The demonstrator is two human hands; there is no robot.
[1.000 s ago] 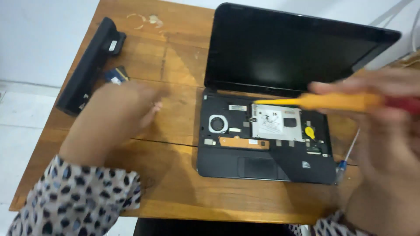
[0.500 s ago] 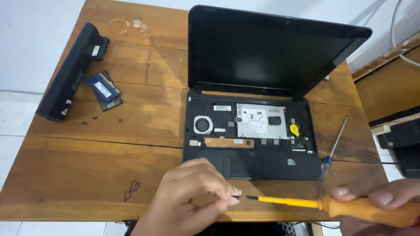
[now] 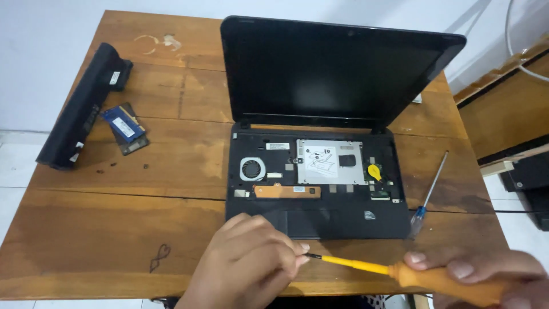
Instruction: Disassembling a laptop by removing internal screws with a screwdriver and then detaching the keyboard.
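Here, the right hand (image 3: 474, 274) is wrapped around the orange handle of a yellow-shafted screwdriver (image 3: 400, 272) at about 5 o'clock in the view, the shaft running toward 9 o'clock. The left hand (image 3: 246, 263) pinches its dark tip between fingertips (image 3: 297, 254), just in front of the opened laptop (image 3: 311, 177) (keyboard off, fan showing). A second screwdriver (image 3: 429, 191) lies at the laptop's 3 o'clock.

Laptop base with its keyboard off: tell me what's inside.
Inside the laptop base show a round fan, a silver metal plate, an orange strip and a yellow tab. The plate hides whatever lies beneath.
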